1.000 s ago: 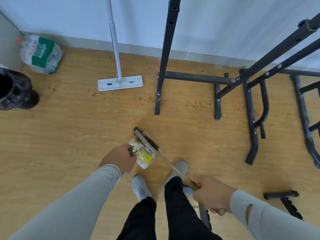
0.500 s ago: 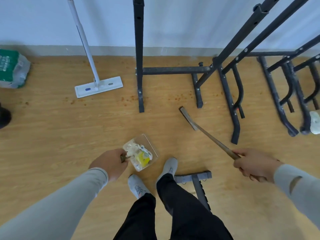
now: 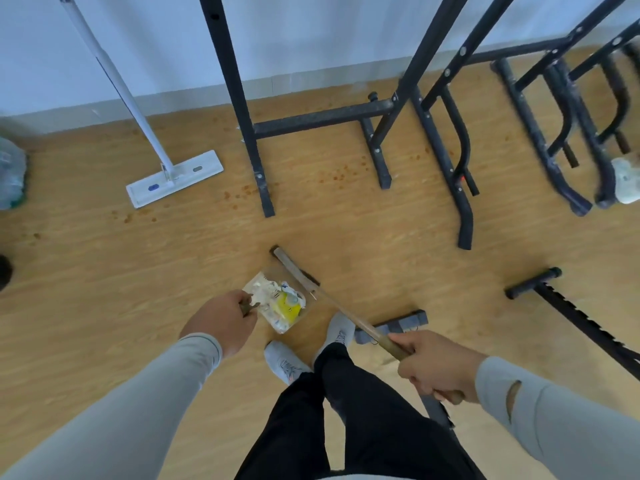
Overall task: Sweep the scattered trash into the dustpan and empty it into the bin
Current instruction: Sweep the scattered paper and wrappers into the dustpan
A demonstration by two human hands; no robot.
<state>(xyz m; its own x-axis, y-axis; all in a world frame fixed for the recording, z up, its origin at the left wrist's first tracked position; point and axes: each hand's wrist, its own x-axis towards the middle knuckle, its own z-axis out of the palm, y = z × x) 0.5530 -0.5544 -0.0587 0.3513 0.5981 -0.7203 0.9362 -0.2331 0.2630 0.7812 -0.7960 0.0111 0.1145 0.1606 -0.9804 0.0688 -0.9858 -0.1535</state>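
The person stands on the wooden floor [image 3: 86, 271] with a tool in each hand. The left hand [image 3: 221, 322] has its fingers curled round the short dark handle of a clear dustpan [image 3: 277, 306], which sits low by the floor just in front of the grey shoes [image 3: 284, 362]. Inside the dustpan lies a heap of trash [image 3: 282, 301]: crumpled white wrappers and something yellow. The right hand [image 3: 434, 367] is closed firmly round the wooden handle of a broom [image 3: 329, 301], whose long narrow head rests on the floor touching the far right edge of the dustpan. Small brown crumbs [image 3: 242, 192] lie scattered over the floor farther off, near the wall. A white flat mop [image 3: 173, 176] leans there, with black metal racks [image 3: 381, 112] to its right. A piece of pale trash [image 3: 627, 180] sits beside a rack foot at far right.
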